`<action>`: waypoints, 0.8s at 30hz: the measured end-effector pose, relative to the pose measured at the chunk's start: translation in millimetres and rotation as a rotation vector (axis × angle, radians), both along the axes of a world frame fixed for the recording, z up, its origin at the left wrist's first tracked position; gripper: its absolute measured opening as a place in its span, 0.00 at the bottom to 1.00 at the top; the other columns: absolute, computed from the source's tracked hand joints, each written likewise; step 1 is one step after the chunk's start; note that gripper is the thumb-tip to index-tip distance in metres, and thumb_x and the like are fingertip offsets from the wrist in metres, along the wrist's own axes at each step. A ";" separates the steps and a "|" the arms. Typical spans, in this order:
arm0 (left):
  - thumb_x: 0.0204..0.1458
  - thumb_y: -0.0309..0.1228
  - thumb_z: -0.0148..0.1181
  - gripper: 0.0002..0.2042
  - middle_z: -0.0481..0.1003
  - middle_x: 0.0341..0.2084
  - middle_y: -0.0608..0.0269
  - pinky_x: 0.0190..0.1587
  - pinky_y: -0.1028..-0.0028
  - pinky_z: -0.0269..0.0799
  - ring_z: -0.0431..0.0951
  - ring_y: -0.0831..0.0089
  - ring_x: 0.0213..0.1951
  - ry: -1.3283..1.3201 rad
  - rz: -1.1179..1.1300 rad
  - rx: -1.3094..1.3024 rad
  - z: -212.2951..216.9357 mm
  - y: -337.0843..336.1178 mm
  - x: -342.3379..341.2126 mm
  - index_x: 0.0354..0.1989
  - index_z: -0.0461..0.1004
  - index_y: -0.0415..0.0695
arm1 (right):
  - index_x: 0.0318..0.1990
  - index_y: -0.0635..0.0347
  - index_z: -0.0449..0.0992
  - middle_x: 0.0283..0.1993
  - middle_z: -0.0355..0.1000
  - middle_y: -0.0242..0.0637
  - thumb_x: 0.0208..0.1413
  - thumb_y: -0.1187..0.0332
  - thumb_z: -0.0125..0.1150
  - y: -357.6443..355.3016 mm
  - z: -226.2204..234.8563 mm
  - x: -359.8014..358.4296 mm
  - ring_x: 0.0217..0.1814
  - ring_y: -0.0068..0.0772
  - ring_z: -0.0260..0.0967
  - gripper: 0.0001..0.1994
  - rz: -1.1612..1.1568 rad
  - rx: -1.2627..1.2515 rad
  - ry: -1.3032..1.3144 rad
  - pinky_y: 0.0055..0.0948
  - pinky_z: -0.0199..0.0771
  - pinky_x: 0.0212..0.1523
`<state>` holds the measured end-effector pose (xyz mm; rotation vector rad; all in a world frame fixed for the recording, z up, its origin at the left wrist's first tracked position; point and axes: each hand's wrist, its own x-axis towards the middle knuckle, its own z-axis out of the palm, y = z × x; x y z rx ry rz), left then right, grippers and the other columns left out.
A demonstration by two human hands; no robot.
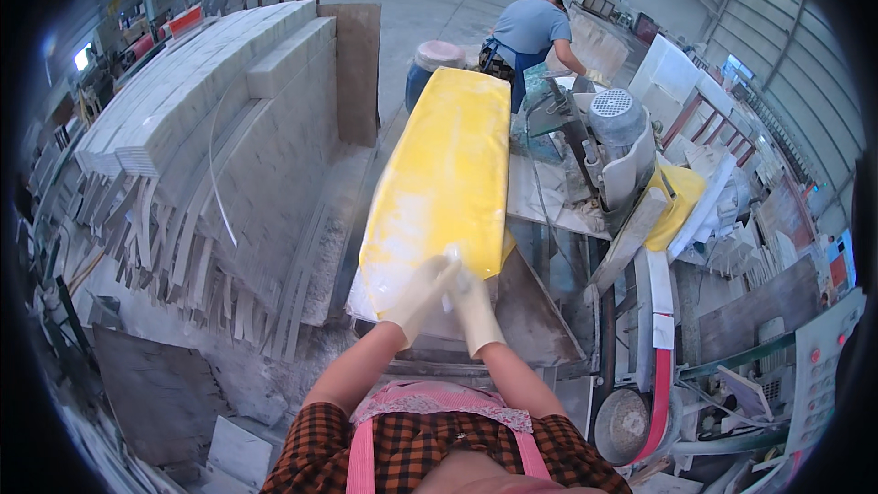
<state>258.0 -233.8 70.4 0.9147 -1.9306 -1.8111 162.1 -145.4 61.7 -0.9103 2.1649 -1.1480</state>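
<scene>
In pale cream rubber gloves, my left hand (422, 297) and my right hand (468, 300) meet over the near end of a long bench covered with a yellow sheet (444, 155). Both hands look closed, with the fingertips brought together. A small pale or clear patch shows between them, too blurred to name. White dust smears the yellow sheet, most heavily near my hands. Its near corners hang over the bench end, where a whitish surface shows under my wrists.
Stacked pale stone strips (210, 82) fill the left. A machine with a grey motor (617, 119) stands at right, near a control panel (823, 361). Beyond the bench, a co-worker (530, 37) bends beside a blue barrel (430, 69). A round container (631, 425) sits lower right.
</scene>
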 end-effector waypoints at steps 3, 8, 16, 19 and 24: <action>0.59 0.46 0.62 0.36 0.72 0.58 0.42 0.60 0.66 0.70 0.75 0.60 0.58 -0.063 0.102 -0.101 -28.2 -1.8 -12.7 0.67 0.62 0.30 | 0.64 0.56 0.70 0.49 0.78 0.59 0.65 0.49 0.53 -17.6 -1.4 13.7 0.51 0.63 0.75 0.27 0.037 0.286 0.164 0.49 0.74 0.51; 0.56 0.36 0.65 0.35 0.76 0.52 0.42 0.52 0.66 0.75 0.79 0.60 0.51 0.052 0.251 0.051 -84.5 -2.4 -23.7 0.67 0.59 0.30 | 0.68 0.53 0.63 0.58 0.75 0.49 0.56 0.53 0.66 10.9 -9.4 4.3 0.58 0.61 0.71 0.34 0.364 0.092 0.348 0.51 0.72 0.56; 0.54 0.30 0.61 0.33 0.75 0.52 0.38 0.51 0.64 0.77 0.80 0.53 0.51 -0.129 0.369 -0.054 -62.5 -5.2 -17.7 0.68 0.57 0.29 | 0.59 0.55 0.75 0.55 0.75 0.48 0.54 0.59 0.66 164.3 -53.1 -89.6 0.56 0.55 0.69 0.25 -0.114 -0.093 0.524 0.48 0.70 0.57; 0.54 0.31 0.60 0.34 0.74 0.54 0.36 0.54 0.62 0.76 0.78 0.51 0.56 -0.243 0.321 -0.262 -54.0 -14.0 -12.0 0.68 0.57 0.29 | 0.57 0.57 0.76 0.51 0.75 0.53 0.54 0.63 0.60 267.9 -67.6 -139.7 0.52 0.58 0.70 0.22 -0.509 0.056 0.669 0.49 0.69 0.54; 0.51 0.31 0.62 0.34 0.74 0.55 0.36 0.54 0.61 0.75 0.78 0.50 0.56 -0.219 0.313 -0.297 -47.7 -38.0 -32.9 0.67 0.60 0.31 | 0.70 0.67 0.62 0.73 0.57 0.60 0.64 0.56 0.57 417.9 -82.7 -194.8 0.76 0.57 0.53 0.32 -0.921 0.503 0.772 0.45 0.52 0.75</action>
